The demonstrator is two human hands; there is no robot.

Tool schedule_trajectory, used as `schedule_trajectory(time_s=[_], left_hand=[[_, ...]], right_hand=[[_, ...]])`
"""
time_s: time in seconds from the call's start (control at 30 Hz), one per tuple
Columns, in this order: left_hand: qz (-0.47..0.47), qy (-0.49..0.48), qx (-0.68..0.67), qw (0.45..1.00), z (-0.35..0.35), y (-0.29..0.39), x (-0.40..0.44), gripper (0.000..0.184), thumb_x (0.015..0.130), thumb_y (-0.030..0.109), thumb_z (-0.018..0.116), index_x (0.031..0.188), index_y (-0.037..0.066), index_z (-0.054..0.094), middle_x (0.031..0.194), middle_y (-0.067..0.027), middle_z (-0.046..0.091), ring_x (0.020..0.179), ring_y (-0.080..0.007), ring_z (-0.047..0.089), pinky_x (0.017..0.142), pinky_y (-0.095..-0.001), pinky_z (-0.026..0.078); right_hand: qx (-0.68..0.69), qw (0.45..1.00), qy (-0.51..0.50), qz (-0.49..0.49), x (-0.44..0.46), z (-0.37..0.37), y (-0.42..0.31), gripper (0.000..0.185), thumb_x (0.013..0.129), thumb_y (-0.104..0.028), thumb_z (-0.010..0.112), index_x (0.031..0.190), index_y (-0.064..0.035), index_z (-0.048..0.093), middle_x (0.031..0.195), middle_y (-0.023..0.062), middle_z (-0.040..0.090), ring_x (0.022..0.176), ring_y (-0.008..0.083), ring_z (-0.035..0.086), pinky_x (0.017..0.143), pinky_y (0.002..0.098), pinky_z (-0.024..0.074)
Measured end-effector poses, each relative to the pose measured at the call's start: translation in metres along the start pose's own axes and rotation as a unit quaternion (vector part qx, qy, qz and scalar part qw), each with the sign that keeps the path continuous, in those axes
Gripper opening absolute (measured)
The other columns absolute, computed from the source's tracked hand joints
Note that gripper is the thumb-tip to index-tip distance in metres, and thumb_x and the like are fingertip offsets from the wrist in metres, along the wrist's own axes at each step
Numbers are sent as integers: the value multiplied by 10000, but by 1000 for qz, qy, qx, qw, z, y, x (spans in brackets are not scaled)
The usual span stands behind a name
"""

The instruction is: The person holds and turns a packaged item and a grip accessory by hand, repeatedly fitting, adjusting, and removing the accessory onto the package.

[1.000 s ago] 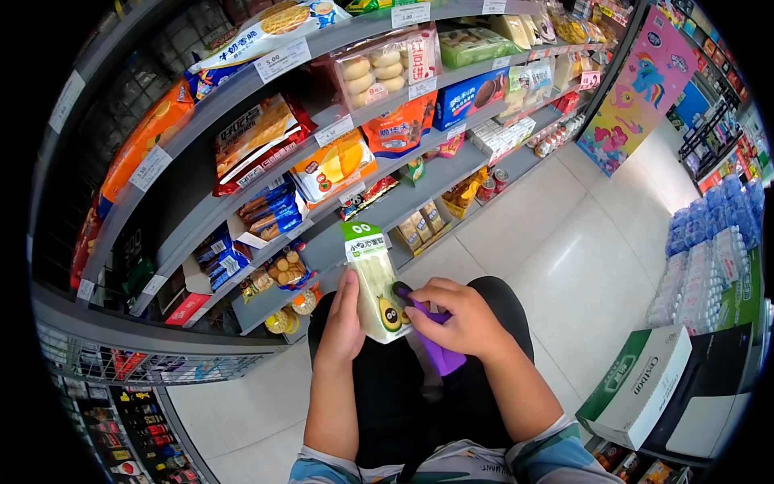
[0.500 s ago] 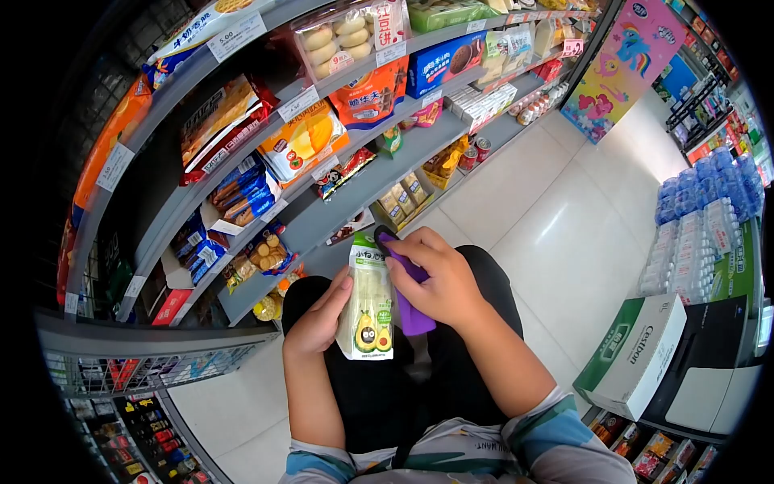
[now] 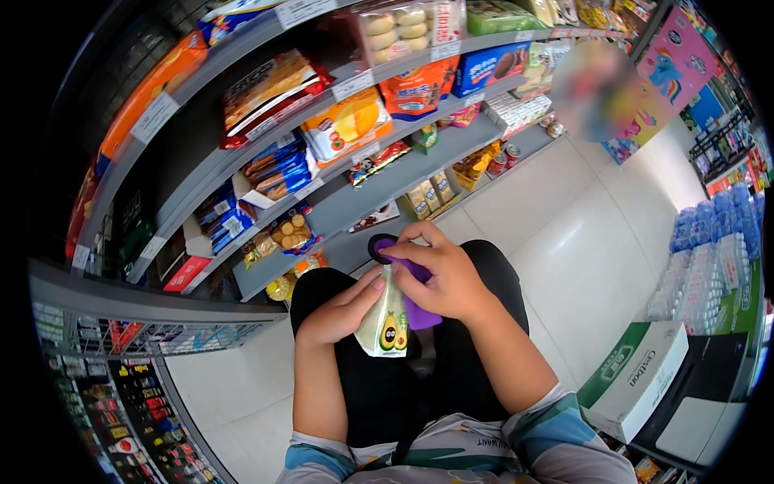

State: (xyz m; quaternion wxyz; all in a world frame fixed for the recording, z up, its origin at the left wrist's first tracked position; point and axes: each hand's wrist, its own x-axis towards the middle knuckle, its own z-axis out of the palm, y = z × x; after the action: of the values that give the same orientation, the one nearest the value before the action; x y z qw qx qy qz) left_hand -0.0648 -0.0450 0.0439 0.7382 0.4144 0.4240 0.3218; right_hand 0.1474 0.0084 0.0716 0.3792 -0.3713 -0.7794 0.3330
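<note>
A pale green-and-white snack packet (image 3: 377, 329) with avocado pictures hangs over my lap, its upper part mostly covered by my hands. My left hand (image 3: 347, 310) is closed on the packet's left side. In my right hand (image 3: 442, 278) is a purple item with a black round end (image 3: 422, 315); its kind is unclear. My right fingers curl over it at the packet's top, beside my left fingertips. Whether the black end touches the packet I cannot tell.
Curved grey shelves (image 3: 339, 214) with packaged snacks rise ahead and left. A white-and-green Cestbon box (image 3: 645, 379) stands at right, near stacked bottled water (image 3: 709, 274). Tiled floor (image 3: 556, 250) lies between. A blurred patch (image 3: 592, 89) covers part of the far aisle.
The view has shifted, so the shelves appear farther right. My hands have come closer over the packet's top, and less of its front shows. A blurred patch has appeared at the upper right.
</note>
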Motion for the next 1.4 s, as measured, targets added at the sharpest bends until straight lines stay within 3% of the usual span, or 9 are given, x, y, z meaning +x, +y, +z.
schedule_trajectory(time_s=[0.07,0.23,0.4,0.6,0.7,0.77,0.97,1.1,1.4], left_hand=[[1,22,4,1000,0,-1,-5,549,1108,339,405,1548,19,330,1455,-105,491,1343,-156,447,1138,-272,326],[50,56,10,997,0,-5,-16,547,1112,359,389,1559,50,328,1457,-100,487,1354,-155,433,1142,-273,318],[79,139,12,987,0,-12,-25,629,1101,428,389,1578,32,285,1519,-132,445,1416,-189,390,1167,-286,282],[194,224,-139,945,8,-6,-48,591,1107,415,376,1566,48,315,1496,-108,469,1386,-169,427,1149,-293,319],[247,246,-255,902,7,-2,-60,555,1105,404,363,1541,61,357,1461,-91,511,1340,-190,493,1104,-332,409],[260,250,-296,884,4,-6,-63,550,1102,421,369,1522,66,374,1444,-85,517,1329,-175,499,1099,-326,408],[327,218,-400,828,-7,-13,-72,539,1090,434,383,1476,58,416,1384,-114,553,1255,-209,567,1067,-354,454],[339,248,-384,822,-7,-9,-78,633,1079,512,288,1474,38,427,1243,-179,632,1082,-279,661,948,-413,540],[358,255,-390,809,0,-5,-80,603,1083,481,283,1483,49,415,1258,-180,629,1038,-281,673,934,-406,548]], right_hand=[[20,999,9,-38,4,7,6,272,831,-190,710,1090,-114,744,1110,86,625,911,301,691,764,356,558],[58,998,-8,-37,16,21,5,275,815,-115,709,1087,-101,745,1095,105,631,947,269,694,789,336,548],[77,993,35,-87,35,42,17,180,861,-33,674,1036,7,691,1023,104,638,891,237,644,786,303,505],[173,984,-35,41,47,67,50,125,937,-63,656,1026,23,674,993,32,618,854,110,590,738,252,476],[194,976,-73,68,51,78,57,131,974,-71,610,1017,43,659,999,26,625,939,130,579,868,250,442],[190,978,-65,55,53,86,67,141,965,-104,642,1038,13,673,940,-17,608,790,66,555,698,208,444],[247,951,-59,178,61,86,72,147,995,-147,597,1011,-33,688,763,-76,560,709,29,480,638,195,379],[306,928,-22,210,65,82,69,157,990,-157,569,999,-43,677,792,-73,544,702,30,462,621,199,358],[381,896,7,228,64,74,62,128,986,-184,599,995,-70,657,837,-60,561,739,36,500,643,201,382]])
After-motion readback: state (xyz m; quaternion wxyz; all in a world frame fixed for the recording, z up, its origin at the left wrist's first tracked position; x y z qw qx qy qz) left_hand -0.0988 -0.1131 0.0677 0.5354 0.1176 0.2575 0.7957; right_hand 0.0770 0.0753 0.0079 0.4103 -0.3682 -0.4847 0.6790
